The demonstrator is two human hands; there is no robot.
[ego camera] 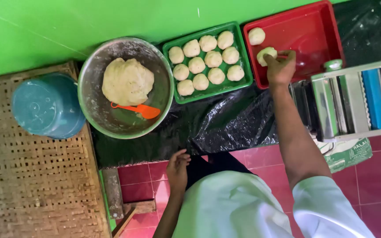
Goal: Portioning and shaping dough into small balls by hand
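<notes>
— Red tray (314, 33) at the far right: what is in it?

— Two dough balls. One dough ball (256, 35) lies loose in the far left corner; the right hand (280, 67) has its fingers curled over the other dough ball (265, 54), gripping it just above the tray's near left part.

— And the left hand (178, 169)?

— Near the body, resting by the edge of the black plastic sheet (225, 123), fingers loosely bent, holding nothing.

— What lies left of the red tray?

— A green tray (243, 66) touching it, filled with ten dough balls (206, 59). Further left, a metal bowl (89, 105) holds a big lump of dough (127, 81) and an orange scraper (140, 109).

— Anything else?

— A blue tub (47, 105) on a woven mat (31, 185) at the left, and a metal roller machine (353, 99) at the right.
</notes>
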